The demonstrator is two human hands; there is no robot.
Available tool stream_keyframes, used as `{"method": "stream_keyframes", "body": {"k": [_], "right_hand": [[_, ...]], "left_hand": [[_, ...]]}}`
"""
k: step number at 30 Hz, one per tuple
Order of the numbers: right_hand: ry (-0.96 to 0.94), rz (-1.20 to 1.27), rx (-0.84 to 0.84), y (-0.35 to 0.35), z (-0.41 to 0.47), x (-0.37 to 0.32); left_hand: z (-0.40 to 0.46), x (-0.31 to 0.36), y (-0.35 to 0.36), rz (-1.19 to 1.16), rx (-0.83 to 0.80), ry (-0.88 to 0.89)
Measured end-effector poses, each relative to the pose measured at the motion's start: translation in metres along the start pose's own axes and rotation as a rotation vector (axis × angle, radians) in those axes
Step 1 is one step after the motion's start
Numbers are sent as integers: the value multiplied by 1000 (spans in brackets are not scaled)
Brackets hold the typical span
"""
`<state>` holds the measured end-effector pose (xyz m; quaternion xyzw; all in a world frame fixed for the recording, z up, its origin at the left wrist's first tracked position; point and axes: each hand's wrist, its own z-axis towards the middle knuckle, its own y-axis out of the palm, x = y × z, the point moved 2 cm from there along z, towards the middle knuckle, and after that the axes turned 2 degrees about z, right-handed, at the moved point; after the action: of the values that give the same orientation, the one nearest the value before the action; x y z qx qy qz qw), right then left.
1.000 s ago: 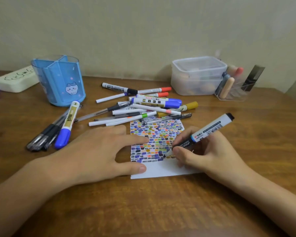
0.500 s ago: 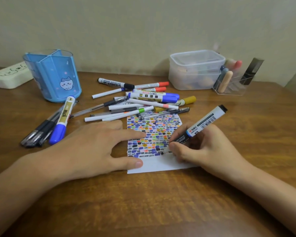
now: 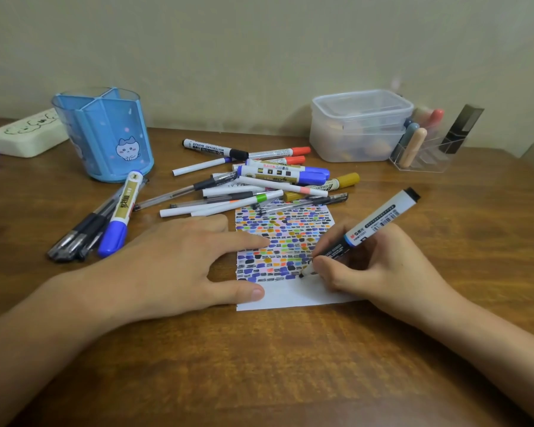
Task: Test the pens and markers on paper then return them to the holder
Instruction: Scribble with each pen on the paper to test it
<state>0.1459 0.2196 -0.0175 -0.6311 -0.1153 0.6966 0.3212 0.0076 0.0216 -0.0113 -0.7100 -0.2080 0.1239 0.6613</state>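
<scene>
My right hand [image 3: 379,266] grips a white marker [image 3: 373,224] with a black cap on its rear end, its tip touching the paper [image 3: 293,292] at the lowest row of coloured swatches. My left hand [image 3: 179,263] lies flat, fingers spread, with its thumb and forefinger pressing the paper's left edge. A pile of pens and markers [image 3: 259,183] lies just beyond the paper. A blue-capped marker [image 3: 119,214] and several black pens [image 3: 77,232] lie to the left. The blue holder [image 3: 105,134] with a cat picture stands at the back left and looks empty.
A clear plastic lidded box [image 3: 358,124] and a clear organiser [image 3: 426,149] with a few items stand at the back right against the wall. A pale green case [image 3: 28,135] lies at the far left. The wooden table [image 3: 275,365] runs toward me.
The marker tip has moved a little along the bottom row of swatches. My left hand stays on the paper. The view has shifted slightly.
</scene>
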Motion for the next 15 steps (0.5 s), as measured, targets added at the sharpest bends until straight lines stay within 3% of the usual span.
{"method": "stream_keyframes", "body": {"k": [15], "right_hand": [[-14, 65, -11, 1, -1, 1]], "left_hand": [[0, 0, 0, 16, -6, 5]]}}
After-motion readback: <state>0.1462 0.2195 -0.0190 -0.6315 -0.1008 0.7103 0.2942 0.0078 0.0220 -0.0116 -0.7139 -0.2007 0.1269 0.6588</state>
